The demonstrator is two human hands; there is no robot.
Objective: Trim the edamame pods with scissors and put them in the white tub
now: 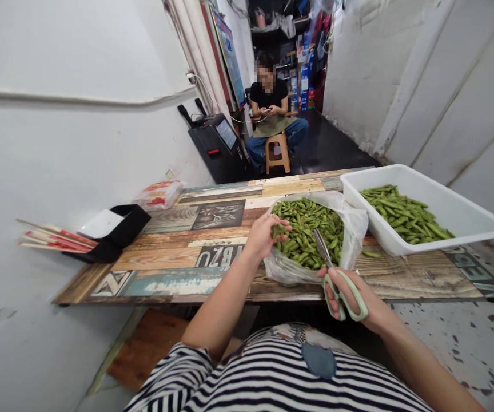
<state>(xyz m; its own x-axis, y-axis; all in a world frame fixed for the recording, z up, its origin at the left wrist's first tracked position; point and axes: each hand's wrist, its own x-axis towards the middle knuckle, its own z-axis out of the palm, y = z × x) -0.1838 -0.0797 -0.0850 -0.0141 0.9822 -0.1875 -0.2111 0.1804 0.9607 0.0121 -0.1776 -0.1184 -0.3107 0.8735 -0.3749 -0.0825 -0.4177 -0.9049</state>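
My right hand [354, 294] grips a pair of scissors [345, 292] by its pale green handles. The metal blades point up and away, over a heap of green edamame pods [307, 229]. These pods fill a clear plastic bag [356, 226] with its mouth spread wide on the table. At the bag's left rim, my left hand [266, 233] has its fingers curled around a few green pods, partly hidden by the fingers. To the right stands a white plastic tub [457, 214] with more pods [405, 214] along its left side.
A loose pod [371, 253] lies between bag and tub on the wood-patterned table [165, 257]. At the left are a black holder [120, 232] with chopsticks [56, 237] and a plastic package [159, 194]. Beyond, a person [273, 109] sits near a black machine [216, 143].
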